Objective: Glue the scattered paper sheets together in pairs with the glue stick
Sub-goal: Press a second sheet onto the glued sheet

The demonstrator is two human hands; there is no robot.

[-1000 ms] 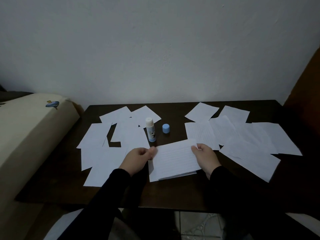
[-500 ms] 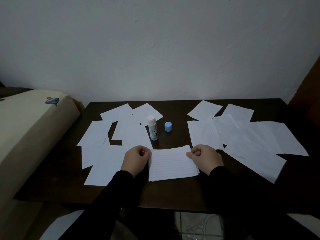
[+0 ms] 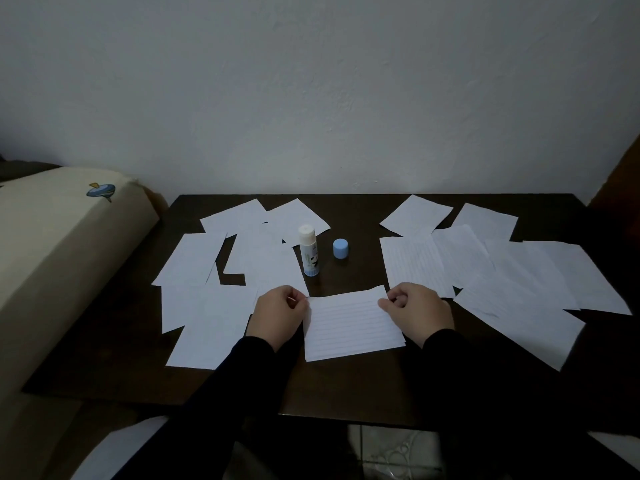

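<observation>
I am seeing the white lined paper pair (image 3: 353, 323) lying flat on the dark wooden bench (image 3: 346, 386) between both hands. My left hand (image 3: 278, 315) is pinching its left edge and my right hand (image 3: 417, 311) its right upper corner, while the uncapped white glue stick (image 3: 308, 250) is standing just beyond.

Bare dark surface (image 3: 353, 382) lies open along the near edge and in the centre strip up to the wall, interrupted only by the upright glue stick (image 3: 308, 251) and its loose cap (image 3: 340, 248), with scattered sheets covering left (image 3: 207, 306) and right (image 3: 519, 289).

Dark table (image 3: 353, 386) bears paper sheets (image 3: 353, 323), glue stick (image 3: 309, 251), cap (image 3: 340, 248).
</observation>
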